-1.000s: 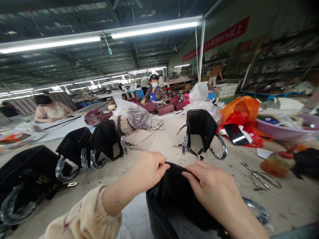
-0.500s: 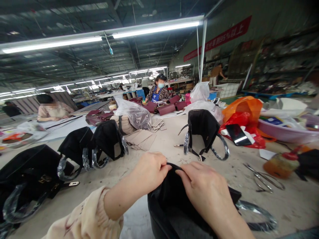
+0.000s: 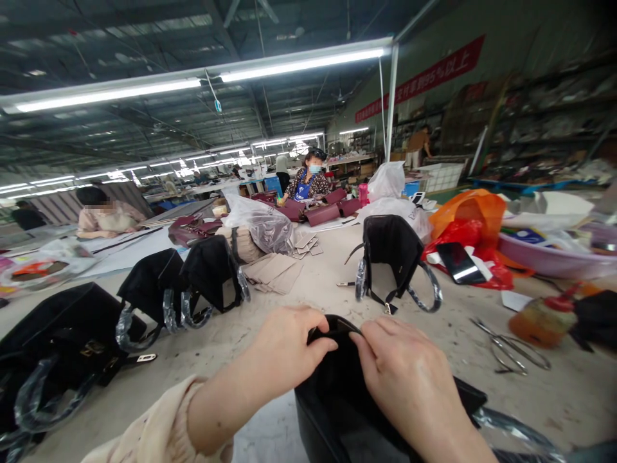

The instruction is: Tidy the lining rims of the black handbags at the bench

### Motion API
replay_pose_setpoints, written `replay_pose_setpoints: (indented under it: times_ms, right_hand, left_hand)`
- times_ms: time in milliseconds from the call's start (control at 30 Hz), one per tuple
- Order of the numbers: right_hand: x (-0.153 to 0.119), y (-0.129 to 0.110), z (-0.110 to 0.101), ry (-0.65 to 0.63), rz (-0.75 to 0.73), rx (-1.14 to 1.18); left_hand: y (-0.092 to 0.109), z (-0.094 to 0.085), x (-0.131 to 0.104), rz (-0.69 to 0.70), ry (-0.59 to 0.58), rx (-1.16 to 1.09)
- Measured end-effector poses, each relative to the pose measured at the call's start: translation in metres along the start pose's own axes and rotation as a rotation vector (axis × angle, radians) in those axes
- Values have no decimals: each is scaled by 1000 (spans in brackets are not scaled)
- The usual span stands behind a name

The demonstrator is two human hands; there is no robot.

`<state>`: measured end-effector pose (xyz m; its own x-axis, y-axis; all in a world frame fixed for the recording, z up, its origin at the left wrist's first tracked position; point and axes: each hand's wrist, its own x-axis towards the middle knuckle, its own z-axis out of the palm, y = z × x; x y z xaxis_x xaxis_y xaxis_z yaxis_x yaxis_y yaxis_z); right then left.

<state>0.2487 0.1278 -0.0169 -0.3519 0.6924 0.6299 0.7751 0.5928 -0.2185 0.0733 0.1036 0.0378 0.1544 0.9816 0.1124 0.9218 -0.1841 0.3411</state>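
A black handbag [image 3: 313,411] stands in front of me, its mouth toward me and a plastic-wrapped handle at its right. At its far rim, my left hand [image 3: 294,341] pinches the edge between thumb and fingers. My right hand [image 3: 400,366] grips the same rim just to the right, thumb on the near side. Between the two hands the edge parts into layers with a dark gap. Another black handbag [image 3: 393,257] sits farther off beyond my hands. Several more black bags [image 3: 207,270] line the left side, their handles wrapped in clear plastic.
Scissors [image 3: 506,347] and a glue bottle with a red cap [image 3: 544,321] lie to the right. Behind them are a phone [image 3: 460,262], an orange bag [image 3: 467,212] and a lilac basin [image 3: 554,254]. Flat beige pieces [image 3: 272,273] lie mid-table. Co-workers sit across the table.
My hands have shifted slightly right and down with the bag. My left thumb and fingers have moved along the rim, where a gap between layers now shows.
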Motion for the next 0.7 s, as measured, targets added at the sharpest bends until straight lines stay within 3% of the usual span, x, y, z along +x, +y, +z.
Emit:
replay_pose_setpoints:
  times_ms: [267, 700]
  right_hand:
    - [-4, 13, -8, -82, 50, -47]
    - [-3, 15, -10, -136, 111, -56]
  left_hand:
    - [7, 5, 14, 153, -7, 43]
    - [15, 13, 20, 31, 13, 13]
